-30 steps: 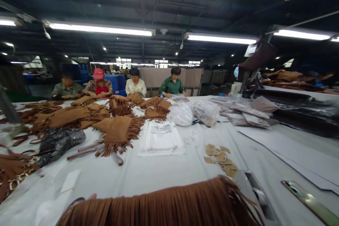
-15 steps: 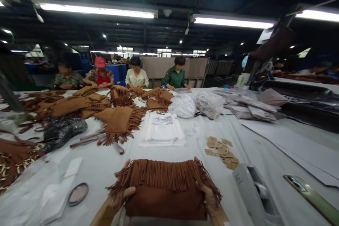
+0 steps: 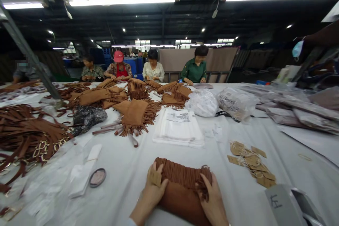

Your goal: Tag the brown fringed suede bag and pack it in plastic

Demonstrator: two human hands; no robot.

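A brown suede bag with a fringed flap (image 3: 182, 196) lies between my two hands near the front of the white-covered table, tilted, its fringe toward the far side. My left hand (image 3: 153, 185) grips its left end, thumb on the front and fingers over the fringe. At the other end my right hand (image 3: 212, 197) is closed round the bag's side, fingers pressing the fringe in. The bag's lower edge runs out of the bottom of the view. Beyond it lies a stack of white printed plastic bags (image 3: 178, 127).
Cardboard tags with strings (image 3: 251, 162) lie to the right, near a grey tape dispenser (image 3: 284, 204). Tan fringed pieces (image 3: 135, 111), a black plastic bag (image 3: 88, 118) and brown straps with gold rings (image 3: 29, 134) fill the left. Several co-workers sit across the table.
The view has swung left, so the table's things appear further right. My hands have moved inward over the bag's ends, gathering the side fringe that hung out, and the bag is now slanted.
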